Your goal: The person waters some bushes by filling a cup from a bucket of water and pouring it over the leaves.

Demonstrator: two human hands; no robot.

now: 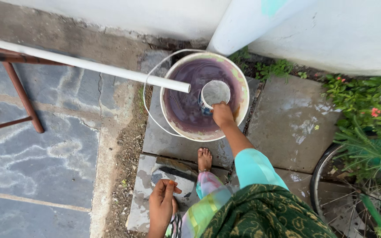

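Stone paving: mug (214, 94) in rt hand (222, 114) fingers (inside bucket (241, 83)).

Lying flat on the ground: grey stone slabs (287, 119), wet in patches. Standing on the slab nearest the wall: a round bucket (243, 94). Resting on the front slab's edge: a bare foot (204, 159).

Bicycle wheel (331, 185) at lower right runs off the frame's edge; the right hand (222, 113) hides part of the mug (214, 94).
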